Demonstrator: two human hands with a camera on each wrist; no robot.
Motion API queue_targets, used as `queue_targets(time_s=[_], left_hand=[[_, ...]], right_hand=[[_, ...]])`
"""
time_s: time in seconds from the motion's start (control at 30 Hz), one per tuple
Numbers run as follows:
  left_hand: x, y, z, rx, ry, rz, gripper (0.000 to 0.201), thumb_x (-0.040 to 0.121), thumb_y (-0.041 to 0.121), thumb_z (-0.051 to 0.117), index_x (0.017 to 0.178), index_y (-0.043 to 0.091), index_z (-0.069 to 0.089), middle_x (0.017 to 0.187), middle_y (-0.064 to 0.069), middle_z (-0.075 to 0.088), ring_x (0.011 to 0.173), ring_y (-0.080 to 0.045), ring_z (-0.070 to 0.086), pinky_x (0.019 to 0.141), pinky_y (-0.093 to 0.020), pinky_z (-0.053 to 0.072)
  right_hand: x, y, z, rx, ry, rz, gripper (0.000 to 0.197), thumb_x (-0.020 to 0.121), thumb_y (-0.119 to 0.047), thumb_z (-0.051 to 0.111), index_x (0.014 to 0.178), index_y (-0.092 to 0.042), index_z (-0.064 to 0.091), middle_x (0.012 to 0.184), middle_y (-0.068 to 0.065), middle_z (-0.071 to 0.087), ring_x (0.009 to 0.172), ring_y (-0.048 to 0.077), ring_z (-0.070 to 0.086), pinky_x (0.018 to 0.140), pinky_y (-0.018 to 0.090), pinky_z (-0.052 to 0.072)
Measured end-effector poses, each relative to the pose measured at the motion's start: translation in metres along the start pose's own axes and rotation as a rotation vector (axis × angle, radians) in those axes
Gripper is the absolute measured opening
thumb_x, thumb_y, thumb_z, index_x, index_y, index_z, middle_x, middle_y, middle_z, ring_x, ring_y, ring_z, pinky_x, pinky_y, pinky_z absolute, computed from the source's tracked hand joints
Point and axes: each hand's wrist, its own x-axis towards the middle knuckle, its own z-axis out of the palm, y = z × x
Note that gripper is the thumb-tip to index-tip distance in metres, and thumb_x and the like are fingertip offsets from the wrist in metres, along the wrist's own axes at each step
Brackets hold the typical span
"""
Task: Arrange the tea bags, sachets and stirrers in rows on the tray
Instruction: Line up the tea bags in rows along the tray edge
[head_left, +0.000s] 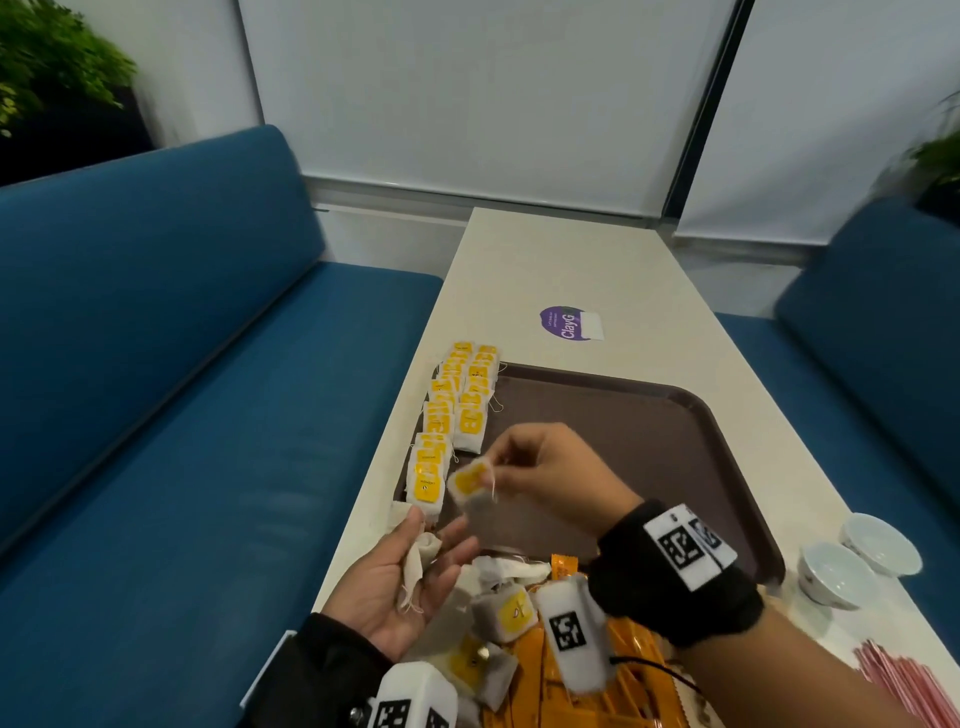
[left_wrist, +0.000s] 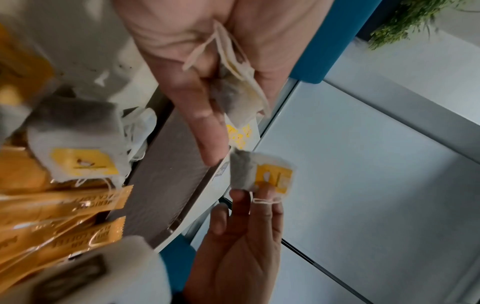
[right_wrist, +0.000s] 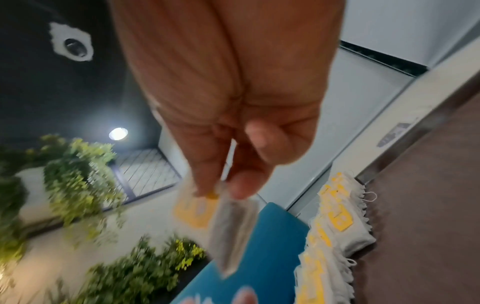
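Observation:
A brown tray (head_left: 649, 426) lies on the white table. Along its left edge run two rows of yellow-tagged tea bags (head_left: 460, 405), also in the right wrist view (right_wrist: 335, 222). My right hand (head_left: 493, 467) pinches one tea bag (head_left: 470, 486) by its top and holds it above the tray's near-left corner, just right of the nearest row. My left hand (head_left: 434, 538) lies palm up below it, fingers relaxed, with a few tea bags (head_left: 420, 564) resting in the palm. The left wrist view shows those bags (left_wrist: 233, 92) and the pinched one (left_wrist: 259, 170).
Loose tea bags (head_left: 506, 610) and orange sachets (head_left: 639, 670) are heaped at the tray's near end. Red stirrers (head_left: 904, 686) lie at the bottom right, with two white cups (head_left: 836, 571) beyond them. A purple sticker (head_left: 566, 323) is past the tray. Blue benches flank the table.

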Motion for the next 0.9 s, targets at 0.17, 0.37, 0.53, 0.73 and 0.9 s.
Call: queue_targets(time_s=[0.17, 0.37, 0.53, 0.73, 0.9], left_hand=[[0.008, 0.006, -0.009, 0.050, 0.071, 0.057, 0.022, 0.091, 0.030, 0.052, 0.091, 0.010, 0.061, 0.079, -0.010, 0.070, 0.048, -0.014, 0.064, 0.029, -0.015, 0.042], [0.011, 0.009, -0.015, 0.111, 0.066, 0.107, 0.022, 0.093, 0.026, 0.051, 0.090, 0.008, 0.062, 0.067, -0.008, 0.064, 0.038, -0.009, 0.051, 0.027, -0.012, 0.034], [0.013, 0.010, -0.021, 0.125, 0.058, 0.122, 0.026, 0.093, 0.027, 0.049, 0.090, 0.006, 0.063, 0.069, -0.009, 0.063, 0.039, -0.010, 0.051, 0.027, -0.013, 0.033], [0.014, 0.009, -0.022, 0.132, 0.054, 0.093, 0.030, 0.087, 0.035, 0.050, 0.090, 0.008, 0.064, 0.068, -0.009, 0.063, 0.039, -0.011, 0.051, 0.026, -0.014, 0.033], [0.010, 0.007, -0.017, 0.147, 0.035, 0.044, 0.041, 0.080, 0.045, 0.050, 0.096, 0.009, 0.062, 0.069, -0.009, 0.064, 0.039, -0.012, 0.053, 0.027, -0.013, 0.035]], right_hand=[[0.058, 0.017, -0.017, 0.106, 0.140, 0.334, 0.021, 0.088, 0.004, 0.057, 0.073, -0.011, 0.053, 0.048, -0.005, 0.061, 0.038, 0.003, 0.055, 0.032, 0.014, 0.030], [0.112, 0.048, -0.008, -0.021, 0.005, 0.625, 0.022, 0.090, -0.007, 0.055, 0.072, -0.018, 0.051, 0.060, -0.002, 0.061, 0.048, 0.009, 0.055, 0.041, 0.018, 0.044], [0.124, 0.063, 0.008, 0.093, 0.051, 0.686, 0.018, 0.089, -0.008, 0.058, 0.073, -0.015, 0.052, 0.075, 0.002, 0.058, 0.061, 0.011, 0.057, 0.048, 0.019, 0.048], [0.138, 0.058, 0.018, 0.131, -0.053, 0.878, 0.023, 0.102, -0.015, 0.039, 0.116, -0.001, 0.051, 0.040, 0.007, 0.059, 0.066, 0.014, 0.052, 0.062, 0.027, 0.046], [0.128, 0.049, 0.010, 0.091, 0.032, 0.825, 0.027, 0.097, -0.019, 0.053, 0.114, 0.002, 0.054, 0.069, 0.010, 0.056, 0.059, 0.017, 0.052, 0.049, 0.024, 0.040]])
